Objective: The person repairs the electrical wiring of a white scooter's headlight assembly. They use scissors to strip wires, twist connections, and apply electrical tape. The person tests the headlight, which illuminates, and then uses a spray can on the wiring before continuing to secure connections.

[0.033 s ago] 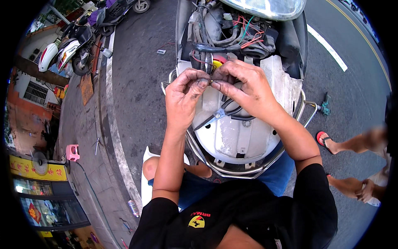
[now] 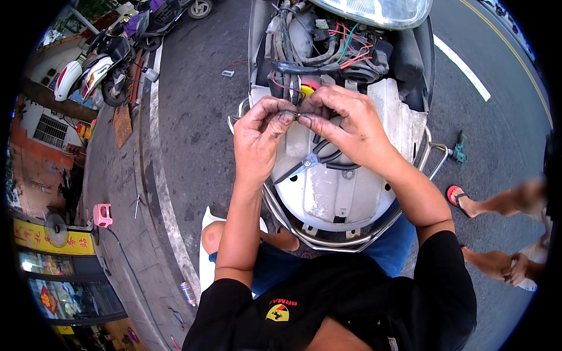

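Note:
Both my hands meet over the white body panel [image 2: 310, 202] of an opened scooter, fingertips pinched together. My left hand [image 2: 261, 128] and my right hand [image 2: 348, 120] are closed on a tiny, thin piece between them; the fingers cover most of it, so its kind cannot be told. Dark cables [image 2: 285, 41] run down close behind the fingertips. A round red and yellow thing [image 2: 308, 86] shows just beyond them, partly covered by my right hand. Below the hands, scissors with dark handles [image 2: 305, 162] lie on the panel, blades pointing left.
Loose red wires [image 2: 356, 57] and a headlight [image 2: 377, 11] are at the scooter's far end. A metal rail [image 2: 351, 244] curves round the panel. A green tool [image 2: 459, 149] stands right. Another person's legs [image 2: 489, 205] are nearby. A pink stool [image 2: 102, 215] and spray can [image 2: 188, 293] are left.

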Tool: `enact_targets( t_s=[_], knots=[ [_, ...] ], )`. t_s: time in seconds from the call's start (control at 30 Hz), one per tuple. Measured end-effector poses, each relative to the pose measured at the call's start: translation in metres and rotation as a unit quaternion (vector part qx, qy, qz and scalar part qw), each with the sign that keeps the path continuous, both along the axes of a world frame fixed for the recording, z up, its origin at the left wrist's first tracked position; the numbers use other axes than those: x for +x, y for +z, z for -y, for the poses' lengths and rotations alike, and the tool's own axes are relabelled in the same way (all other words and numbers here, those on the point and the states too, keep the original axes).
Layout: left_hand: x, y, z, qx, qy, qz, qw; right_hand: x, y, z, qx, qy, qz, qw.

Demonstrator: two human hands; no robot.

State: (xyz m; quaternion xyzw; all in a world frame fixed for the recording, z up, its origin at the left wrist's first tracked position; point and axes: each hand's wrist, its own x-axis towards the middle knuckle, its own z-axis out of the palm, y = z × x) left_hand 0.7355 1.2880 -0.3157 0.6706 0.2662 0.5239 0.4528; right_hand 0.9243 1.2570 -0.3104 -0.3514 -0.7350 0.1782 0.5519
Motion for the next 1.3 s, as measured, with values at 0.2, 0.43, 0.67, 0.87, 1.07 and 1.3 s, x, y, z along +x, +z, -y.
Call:
enact_targets(
  t_s=[0.2,0.43,0.67,0.87,1.07,1.3],
  knots=[
    [0.000,-0.004,-0.001,0.038,0.017,0.008,0.999,-0.004,0.000,0.000,-0.003,0.027,-0.015,1.000],
    [0.006,-0.001,0.007,-0.019,0.048,0.044,0.998,0.008,0.000,-0.004,0.016,0.008,0.063,0.998],
    [0.010,0.003,0.013,0.043,-0.001,-0.081,0.996,0.009,0.007,-0.005,-0.207,0.100,-0.306,0.924],
    [0.006,0.010,0.013,0.017,-0.014,-0.099,0.995,0.006,0.006,-0.003,-0.164,0.084,-0.268,0.946],
    [0.001,0.005,0.010,0.011,0.000,-0.091,0.996,0.000,0.006,0.003,-0.139,0.088,-0.220,0.962],
    [0.001,0.006,0.010,-0.018,-0.009,-0.040,0.999,0.001,0.008,0.004,-0.115,0.077,-0.166,0.976]
  ],
)
